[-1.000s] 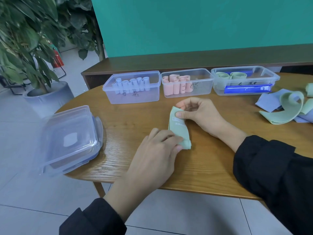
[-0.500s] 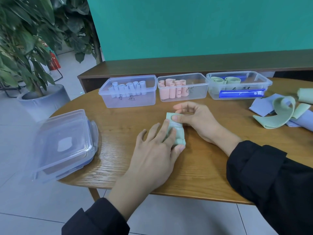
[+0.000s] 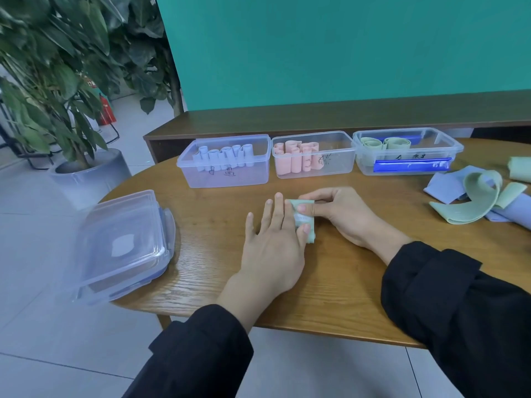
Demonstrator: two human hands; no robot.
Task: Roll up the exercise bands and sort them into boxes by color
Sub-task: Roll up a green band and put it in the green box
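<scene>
Head view: left hand (image 3: 273,242) flat (fingers straight) on green band (image 3: 304,219); right hand (image 3: 339,214) pinches it.

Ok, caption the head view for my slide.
Both hands roll a green band on the table before three colour-sorted boxes.

The scene is evenly and brightly lit by soft, diffuse light. Only faint, short shadows are cast on the tabletop (image 3: 218,225) under the hands and boxes. A pale sheen is seen on the clear lids (image 3: 123,242) at the left. Straight lines are bent near the edges by wide-angle distortion. Slight softness is noticed throughout, most at the corners.
</scene>
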